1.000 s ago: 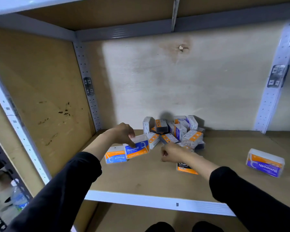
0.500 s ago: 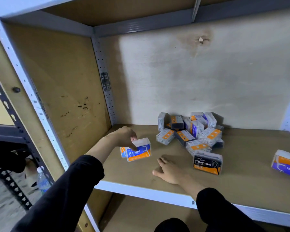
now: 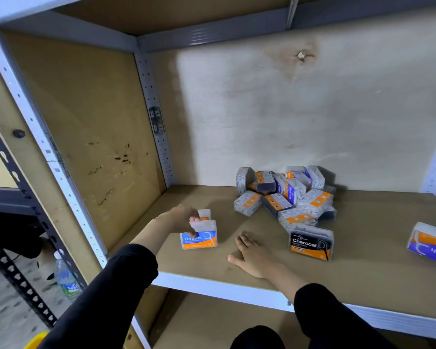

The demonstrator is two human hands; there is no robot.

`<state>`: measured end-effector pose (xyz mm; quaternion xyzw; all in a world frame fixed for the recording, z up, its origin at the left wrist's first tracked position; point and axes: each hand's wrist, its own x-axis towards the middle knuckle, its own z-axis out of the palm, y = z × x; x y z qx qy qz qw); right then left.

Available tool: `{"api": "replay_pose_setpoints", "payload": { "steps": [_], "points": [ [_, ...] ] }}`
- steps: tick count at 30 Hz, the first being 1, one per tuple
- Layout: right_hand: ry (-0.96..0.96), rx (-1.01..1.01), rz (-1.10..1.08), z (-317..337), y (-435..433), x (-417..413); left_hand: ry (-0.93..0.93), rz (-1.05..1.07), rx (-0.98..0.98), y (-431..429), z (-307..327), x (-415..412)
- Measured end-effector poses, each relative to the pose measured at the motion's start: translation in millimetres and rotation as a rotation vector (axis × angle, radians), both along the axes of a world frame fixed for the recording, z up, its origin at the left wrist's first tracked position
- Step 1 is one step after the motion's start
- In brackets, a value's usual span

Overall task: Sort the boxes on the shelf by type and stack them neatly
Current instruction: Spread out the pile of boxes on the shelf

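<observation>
Round box (image 3: pixel 198 239) at lower centre pinched at its top by left hand (image 3: pixel 178 220), right hand (image 3: pixel 256 256) flat on shelf (image 3: pixel 363 278) with fingers straight, Charcoal box (image 3: pixel 311 243) to its right

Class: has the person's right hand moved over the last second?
Yes: the right hand drew back from the pile of boxes toward the shelf's front edge.

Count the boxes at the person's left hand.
2. The left hand holds the Round flosser box by its top; a second box stands right behind it, mostly hidden, label unreadable. The hand may hide others.
</observation>
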<state>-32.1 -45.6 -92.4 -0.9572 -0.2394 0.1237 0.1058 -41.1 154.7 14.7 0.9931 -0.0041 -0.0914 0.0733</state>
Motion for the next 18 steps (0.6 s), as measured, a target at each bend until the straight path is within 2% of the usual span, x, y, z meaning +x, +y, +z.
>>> {"api": "replay_pose_setpoints", "payload": {
  "steps": [18],
  "points": [
    [-0.015, 0.007, 0.012, 0, -2, 1, 0.034, 0.012, 0.078, 6, -13, 9]
  ]
}}
